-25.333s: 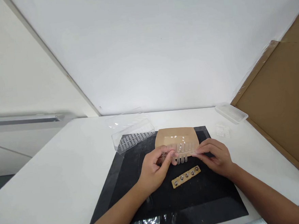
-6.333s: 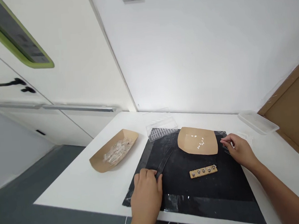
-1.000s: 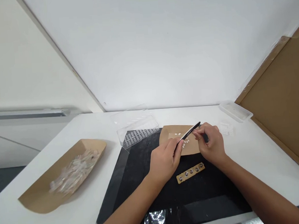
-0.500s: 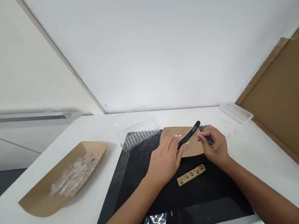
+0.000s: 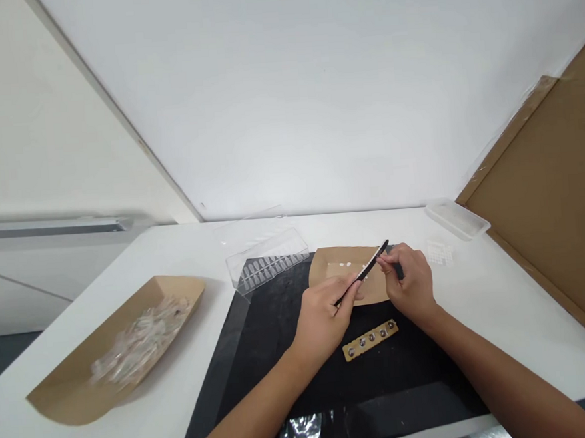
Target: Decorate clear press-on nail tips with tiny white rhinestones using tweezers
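A curved black nail file [image 5: 374,261] with a pale side is pinched near its lower end by my left hand [image 5: 323,310]. My right hand [image 5: 409,279] is closed beside the file's upper part, its fingertips against the edge; whatever they pinch is too small to make out. Beneath both hands lies a brown paper tray [image 5: 333,259] with several small white pieces in it. Closer to me, a tan strip [image 5: 371,340] bearing several round metal studs rests on the black mat [image 5: 282,353].
A larger brown paper tray [image 5: 77,361] with clear plastic packets stands at left. Behind the mat is an open clear case [image 5: 270,264] of nail tips. At right are a translucent tray [image 5: 457,219], a small white sheet [image 5: 439,252] and a cardboard panel [image 5: 547,208].
The nail file has turned so its pale side shows more and its black face looks narrower. My right hand has moved left, up to the file. The whole view has shifted slightly.
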Motion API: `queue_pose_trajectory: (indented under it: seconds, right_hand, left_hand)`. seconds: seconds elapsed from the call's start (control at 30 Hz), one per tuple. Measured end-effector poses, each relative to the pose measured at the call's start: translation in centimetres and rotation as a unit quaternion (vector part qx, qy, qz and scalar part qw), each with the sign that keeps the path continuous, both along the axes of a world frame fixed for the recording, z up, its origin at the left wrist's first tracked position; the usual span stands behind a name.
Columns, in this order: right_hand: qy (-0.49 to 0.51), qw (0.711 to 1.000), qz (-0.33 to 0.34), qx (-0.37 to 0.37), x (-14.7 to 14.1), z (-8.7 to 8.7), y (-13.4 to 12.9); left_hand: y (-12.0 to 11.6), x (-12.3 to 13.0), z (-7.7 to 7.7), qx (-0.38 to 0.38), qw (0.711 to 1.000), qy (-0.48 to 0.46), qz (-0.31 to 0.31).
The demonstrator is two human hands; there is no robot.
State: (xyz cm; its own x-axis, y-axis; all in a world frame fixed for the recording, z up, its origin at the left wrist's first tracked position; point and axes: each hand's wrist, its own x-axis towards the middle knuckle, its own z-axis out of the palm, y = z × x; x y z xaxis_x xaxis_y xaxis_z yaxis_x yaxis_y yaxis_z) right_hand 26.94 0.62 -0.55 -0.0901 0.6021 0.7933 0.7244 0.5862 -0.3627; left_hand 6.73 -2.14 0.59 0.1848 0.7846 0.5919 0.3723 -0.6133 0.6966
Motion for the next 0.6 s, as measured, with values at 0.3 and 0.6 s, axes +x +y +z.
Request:
queue_pose_trajectory:
  seconds: [0.3,0.6]
  right_hand:
    - [-0.044,0.998,-0.015,-0.031,-0.8,0.8,0.4]
    - [-0.068,0.996,0.017,-0.053,-1.3,0.9,0.4]
  left_hand:
    - [0.1,0.1,0.0,0.043,0.999,0.0,0.018]
    - [0.1,-0.4,0.2,0.064,0.997,0.009,0.035]
